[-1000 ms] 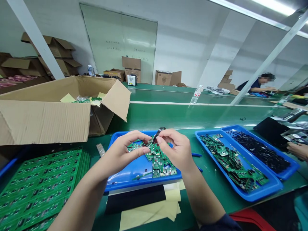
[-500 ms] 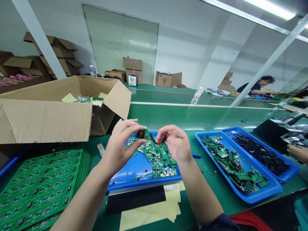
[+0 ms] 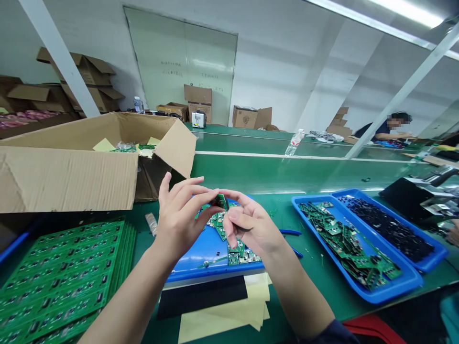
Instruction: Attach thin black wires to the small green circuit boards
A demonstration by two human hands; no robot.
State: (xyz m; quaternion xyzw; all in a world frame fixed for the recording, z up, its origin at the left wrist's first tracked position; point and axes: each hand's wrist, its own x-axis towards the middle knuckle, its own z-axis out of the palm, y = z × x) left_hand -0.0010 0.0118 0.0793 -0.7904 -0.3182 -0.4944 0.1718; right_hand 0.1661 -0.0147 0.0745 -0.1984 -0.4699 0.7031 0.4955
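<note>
Between thumb and fingers, my left hand (image 3: 182,215) grips a small green circuit board (image 3: 221,199) above the blue tray. My right hand (image 3: 253,222) pinches a thin black strip (image 3: 227,204) at the board's right edge, its fingertips close to the left hand's. The exact contact between strip and board is partly hidden by the fingers. Beneath both hands, the blue tray (image 3: 190,255) holds a pile of small circuit boards (image 3: 234,255). A black sheet (image 3: 202,296) and yellow paper sheets (image 3: 222,320) lie in front of the tray.
Stacked green board panels (image 3: 60,277) stand at left, below an open cardboard box (image 3: 68,179). On the right are a blue tray of boards (image 3: 373,298) and another of black pieces (image 3: 389,229). Blue-handled pliers (image 3: 291,232) lie beside the middle tray. A person (image 3: 385,129) sits at the far right.
My right hand has moved left and closer to the left hand, bringing the black strip against the board's edge. The board has turned slightly in my left hand.
</note>
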